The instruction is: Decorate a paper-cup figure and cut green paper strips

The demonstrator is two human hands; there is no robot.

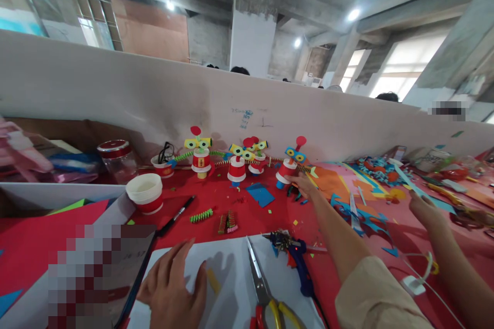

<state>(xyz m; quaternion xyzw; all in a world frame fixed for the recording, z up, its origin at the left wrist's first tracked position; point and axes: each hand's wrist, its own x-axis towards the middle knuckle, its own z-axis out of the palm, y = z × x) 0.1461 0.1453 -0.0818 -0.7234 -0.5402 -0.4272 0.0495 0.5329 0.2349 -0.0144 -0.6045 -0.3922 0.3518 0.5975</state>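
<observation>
Red tabletop (183, 232): four paper-cup figures (236, 168) assembled, paper springs (201, 216) loose at seven o'clock; left hand (172, 285) spread, right hand (303, 185) apparently gripping the three-o'clock figure (287, 168).

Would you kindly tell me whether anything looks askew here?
Yes: the rightmost paper-cup figure, at the right hand, leans rightward, while the leftmost figure stands straighter. Paper scraps also litter the red tabletop.

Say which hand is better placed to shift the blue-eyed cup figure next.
Probably the right hand: its fingers are at the base of the blue-eyed cup figure. The left hand is farther off, above the white paper.
</observation>
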